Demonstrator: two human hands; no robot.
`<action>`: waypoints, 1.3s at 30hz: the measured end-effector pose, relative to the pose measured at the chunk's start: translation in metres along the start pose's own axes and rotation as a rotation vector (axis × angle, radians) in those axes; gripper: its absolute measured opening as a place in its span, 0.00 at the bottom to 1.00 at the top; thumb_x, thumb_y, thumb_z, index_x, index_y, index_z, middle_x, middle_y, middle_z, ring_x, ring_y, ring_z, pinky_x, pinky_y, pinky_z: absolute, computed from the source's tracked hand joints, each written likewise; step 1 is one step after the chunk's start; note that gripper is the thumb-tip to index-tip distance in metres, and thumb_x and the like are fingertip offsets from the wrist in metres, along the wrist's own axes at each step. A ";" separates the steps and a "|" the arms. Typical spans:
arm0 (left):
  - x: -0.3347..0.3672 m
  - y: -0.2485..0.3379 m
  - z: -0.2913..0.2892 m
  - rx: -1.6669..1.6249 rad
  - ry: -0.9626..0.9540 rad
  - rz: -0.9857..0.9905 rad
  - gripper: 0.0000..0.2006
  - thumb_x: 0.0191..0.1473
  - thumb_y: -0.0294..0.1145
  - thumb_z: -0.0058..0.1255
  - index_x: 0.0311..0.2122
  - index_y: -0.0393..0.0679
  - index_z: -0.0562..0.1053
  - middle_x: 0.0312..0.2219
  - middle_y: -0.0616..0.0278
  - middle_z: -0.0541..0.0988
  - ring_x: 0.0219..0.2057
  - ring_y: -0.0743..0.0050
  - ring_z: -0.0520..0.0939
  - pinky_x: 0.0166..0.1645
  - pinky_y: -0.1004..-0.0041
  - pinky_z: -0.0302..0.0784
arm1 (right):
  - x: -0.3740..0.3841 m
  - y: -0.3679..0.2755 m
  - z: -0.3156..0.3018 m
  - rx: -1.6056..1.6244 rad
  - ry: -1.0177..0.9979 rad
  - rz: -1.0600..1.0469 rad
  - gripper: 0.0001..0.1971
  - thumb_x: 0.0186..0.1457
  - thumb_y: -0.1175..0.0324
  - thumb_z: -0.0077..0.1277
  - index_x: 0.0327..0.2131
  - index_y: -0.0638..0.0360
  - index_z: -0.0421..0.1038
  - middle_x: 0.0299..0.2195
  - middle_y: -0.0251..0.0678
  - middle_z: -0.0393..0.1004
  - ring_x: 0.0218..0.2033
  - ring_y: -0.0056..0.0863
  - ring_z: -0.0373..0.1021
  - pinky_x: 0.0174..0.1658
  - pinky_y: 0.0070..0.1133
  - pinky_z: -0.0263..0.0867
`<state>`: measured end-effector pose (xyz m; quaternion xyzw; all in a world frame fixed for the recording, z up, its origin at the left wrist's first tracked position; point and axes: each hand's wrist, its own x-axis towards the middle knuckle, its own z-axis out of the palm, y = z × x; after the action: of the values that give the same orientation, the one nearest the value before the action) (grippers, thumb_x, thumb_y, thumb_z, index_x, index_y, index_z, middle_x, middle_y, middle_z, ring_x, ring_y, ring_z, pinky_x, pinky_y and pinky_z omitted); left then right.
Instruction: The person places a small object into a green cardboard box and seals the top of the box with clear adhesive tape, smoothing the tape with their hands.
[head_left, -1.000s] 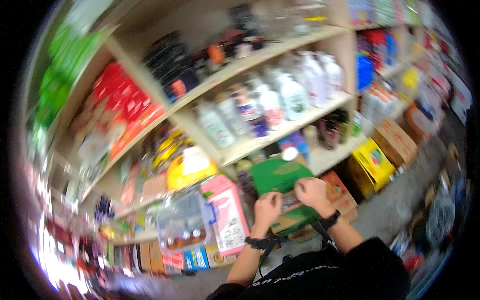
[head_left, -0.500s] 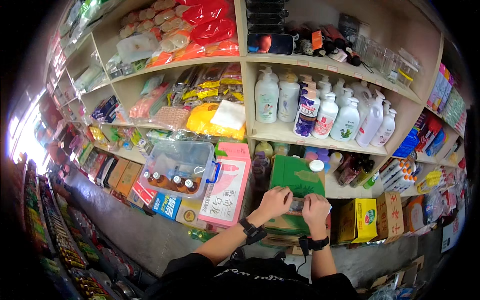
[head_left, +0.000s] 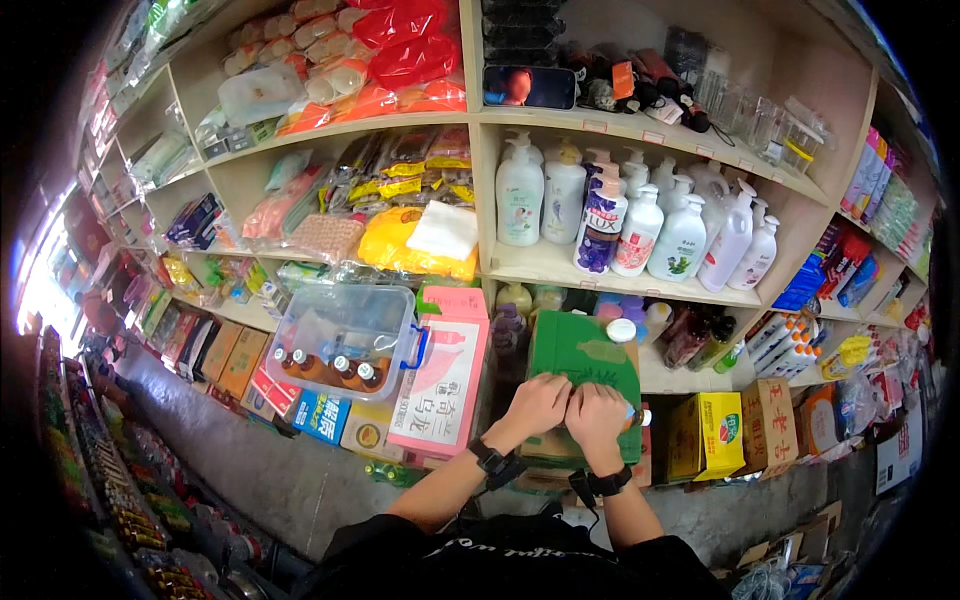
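Note:
Both my hands work close together over a green carton (head_left: 590,345). A small brown bottle with a white cap (head_left: 643,417) lies on its side under them; its cap end sticks out past my right hand (head_left: 598,415), whose fingers are curled on it. My left hand (head_left: 540,408) is closed against the right one, its fingertips bent down and touching the same bottle's hidden part. The bottle's middle is covered by my hands. A white round lid (head_left: 621,330) sits at the carton's far right corner.
Left of the carton, a pink and white box (head_left: 440,380) stands beside a clear plastic bin (head_left: 345,320) holding several brown bottles (head_left: 343,370). Shelves behind carry pump bottles (head_left: 600,225) and packaged goods. A yellow box (head_left: 705,435) and a brown carton (head_left: 772,425) stand at right.
My hands have drawn together and shifted slightly left. The bottle's capped end now shows beyond my right hand, where it was hidden earlier. The whole view has shifted slightly.

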<state>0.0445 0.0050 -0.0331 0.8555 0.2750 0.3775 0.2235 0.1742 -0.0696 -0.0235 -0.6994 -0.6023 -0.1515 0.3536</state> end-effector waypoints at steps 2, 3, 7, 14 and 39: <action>-0.003 0.001 -0.001 -0.018 0.025 0.014 0.09 0.62 0.31 0.50 0.32 0.36 0.76 0.28 0.44 0.81 0.33 0.43 0.82 0.37 0.52 0.79 | -0.003 -0.001 -0.003 0.014 -0.001 -0.003 0.10 0.53 0.68 0.53 0.21 0.59 0.73 0.22 0.45 0.77 0.26 0.47 0.74 0.33 0.39 0.68; -0.003 0.000 -0.002 -0.037 0.047 0.026 0.09 0.62 0.31 0.50 0.32 0.36 0.76 0.28 0.45 0.81 0.32 0.43 0.81 0.37 0.52 0.79 | -0.003 -0.002 -0.003 0.029 -0.003 -0.004 0.09 0.53 0.68 0.52 0.22 0.59 0.73 0.23 0.45 0.77 0.26 0.47 0.74 0.33 0.40 0.68; -0.002 0.002 -0.002 -0.052 0.067 0.042 0.09 0.61 0.30 0.51 0.31 0.36 0.76 0.26 0.45 0.80 0.31 0.44 0.81 0.37 0.53 0.79 | -0.003 -0.002 -0.003 0.021 0.011 -0.016 0.09 0.53 0.68 0.52 0.22 0.59 0.73 0.22 0.44 0.77 0.26 0.47 0.74 0.33 0.40 0.68; 0.000 0.004 -0.005 -0.048 0.019 -0.019 0.10 0.60 0.32 0.52 0.31 0.36 0.77 0.26 0.45 0.80 0.31 0.44 0.81 0.36 0.53 0.79 | -0.002 -0.003 -0.003 0.002 0.037 -0.007 0.09 0.53 0.68 0.53 0.21 0.59 0.73 0.21 0.43 0.76 0.25 0.47 0.73 0.32 0.40 0.67; 0.007 -0.005 0.004 -0.033 -0.064 -0.169 0.08 0.59 0.33 0.55 0.35 0.39 0.79 0.32 0.45 0.83 0.35 0.40 0.84 0.41 0.51 0.81 | -0.017 -0.101 -0.072 0.468 -0.446 -0.730 0.31 0.53 0.66 0.60 0.61 0.60 0.68 0.66 0.47 0.65 0.67 0.43 0.63 0.68 0.42 0.58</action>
<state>0.0496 0.0126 -0.0350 0.8371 0.3326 0.3343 0.2771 0.0900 -0.1282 0.0477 -0.3596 -0.8873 0.0276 0.2874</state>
